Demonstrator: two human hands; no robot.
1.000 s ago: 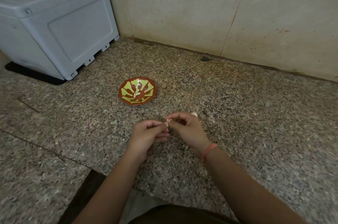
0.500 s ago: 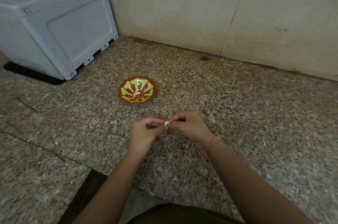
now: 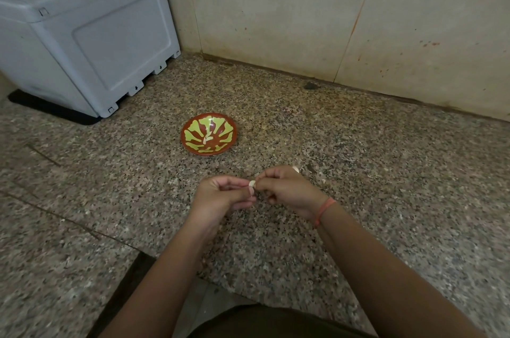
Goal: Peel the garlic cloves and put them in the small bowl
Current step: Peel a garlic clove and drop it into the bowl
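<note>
At far left we see a grey box [image 3: 82, 34]; the small bowl [image 3: 209, 134] sits mid-counter, pale pieces inside. Nearer us, our left hand [image 3: 220, 197] and right hand [image 3: 287, 190] pinch one garlic clove [image 3: 251, 183] between closed fingertips, above the granite counter [image 3: 386, 172].

There is only one view, from a camera on the person's head. It looks forward and steeply down at the speckled granite counter [image 3: 358, 172], close to it, facing the beige tiled wall [image 3: 276, 20].
</note>
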